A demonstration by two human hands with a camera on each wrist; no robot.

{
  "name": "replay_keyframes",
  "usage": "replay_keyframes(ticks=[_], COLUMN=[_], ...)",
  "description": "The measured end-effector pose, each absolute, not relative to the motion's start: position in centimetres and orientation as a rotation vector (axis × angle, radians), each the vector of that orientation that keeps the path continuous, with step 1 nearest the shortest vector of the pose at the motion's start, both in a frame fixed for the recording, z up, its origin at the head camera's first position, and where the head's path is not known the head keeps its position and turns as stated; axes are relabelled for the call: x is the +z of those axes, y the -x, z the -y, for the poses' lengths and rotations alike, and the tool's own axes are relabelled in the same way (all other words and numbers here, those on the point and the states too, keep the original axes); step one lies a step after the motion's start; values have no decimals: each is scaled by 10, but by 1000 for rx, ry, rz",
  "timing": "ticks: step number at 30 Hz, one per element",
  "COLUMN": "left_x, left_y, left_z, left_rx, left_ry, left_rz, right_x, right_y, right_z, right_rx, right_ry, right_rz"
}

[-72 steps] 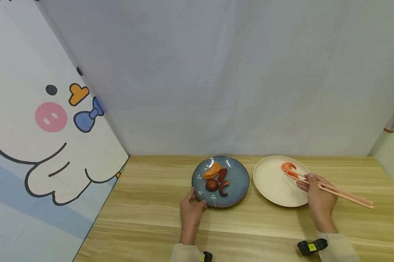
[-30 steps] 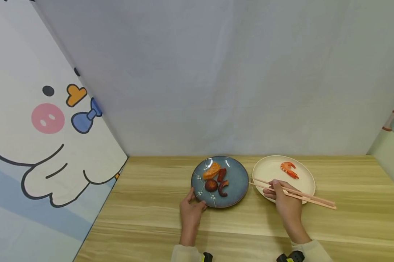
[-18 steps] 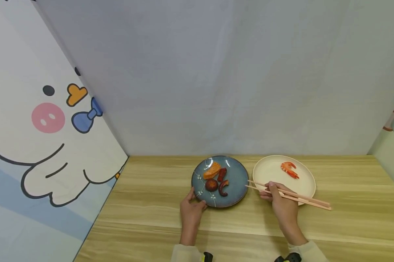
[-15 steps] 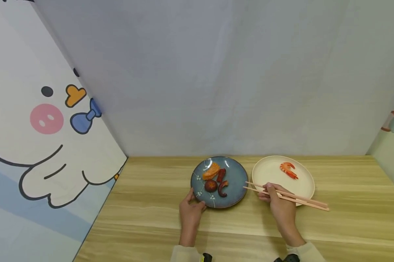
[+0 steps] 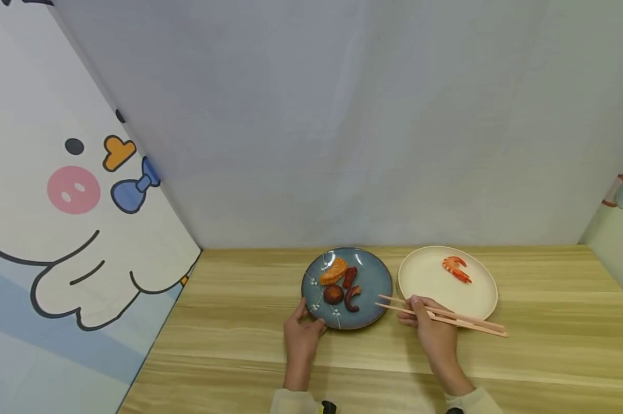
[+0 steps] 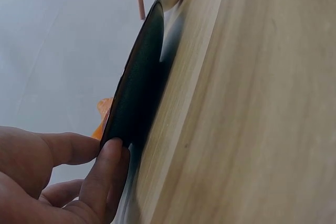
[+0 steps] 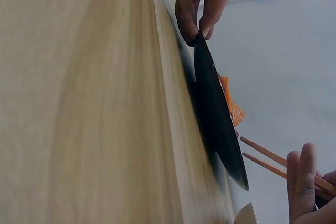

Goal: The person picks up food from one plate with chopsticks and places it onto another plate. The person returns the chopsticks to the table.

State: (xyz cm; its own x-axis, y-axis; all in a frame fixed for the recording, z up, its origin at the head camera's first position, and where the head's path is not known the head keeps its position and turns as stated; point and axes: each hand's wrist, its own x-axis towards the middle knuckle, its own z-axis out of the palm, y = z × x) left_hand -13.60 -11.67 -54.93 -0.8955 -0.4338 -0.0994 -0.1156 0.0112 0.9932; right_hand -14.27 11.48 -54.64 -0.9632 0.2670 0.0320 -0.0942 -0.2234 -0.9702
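Observation:
My left hand (image 5: 302, 339) pinches the near-left rim of a blue plate (image 5: 376, 276) with white blossom drawings; the left wrist view has fingers (image 6: 102, 177) under its edge. On it lie an orange salmon-like slice (image 5: 334, 271), a dark red piece (image 5: 350, 277), a brown mushroom cap (image 5: 334, 294) and a curled, dark tentacle-like piece (image 5: 350, 300). My right hand (image 5: 435, 336) holds pink chopsticks (image 5: 472, 323). Their slightly parted tips overlap the blue plate's right side, with nothing between them. A shrimp (image 5: 455, 268) rests on the cream plate (image 5: 420, 276).
Both plates stand side by side near the back of the wooden table (image 5: 229, 322), close to a grey cloth wall (image 5: 342, 144). A cartoon-printed panel (image 5: 32, 241) borders the table on the left.
The chopsticks were at the shrimp on the cream plate; my right hand has since carried them left and nearer, to the blue plate's edge. The shrimp stays behind. My left hand keeps its place.

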Motion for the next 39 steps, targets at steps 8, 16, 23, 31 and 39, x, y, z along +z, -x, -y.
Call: replay_keyframes(ticks=[8,16,23,31,39], left_x=[-548,-549,-549,-552,-555], left_y=[134,133,133,135,138], left_z=[118,118,118,118,117], left_rx=[-1984,-2002,-2011,-1994,-1985], left_ry=[-567,-555,-556,-555,-578], left_rz=[2045,2026,2018,2032,2040], right_x=[-546,-548,-548,-552,-557], right_y=[139,139,139,140,143], right_z=[-106,-103,-101,-98,-96], right_rx=[2317,2330,2345,2371,2389], right_ry=[182,173,177,186,158], right_rz=[1815,1851,1852,1873,1852])
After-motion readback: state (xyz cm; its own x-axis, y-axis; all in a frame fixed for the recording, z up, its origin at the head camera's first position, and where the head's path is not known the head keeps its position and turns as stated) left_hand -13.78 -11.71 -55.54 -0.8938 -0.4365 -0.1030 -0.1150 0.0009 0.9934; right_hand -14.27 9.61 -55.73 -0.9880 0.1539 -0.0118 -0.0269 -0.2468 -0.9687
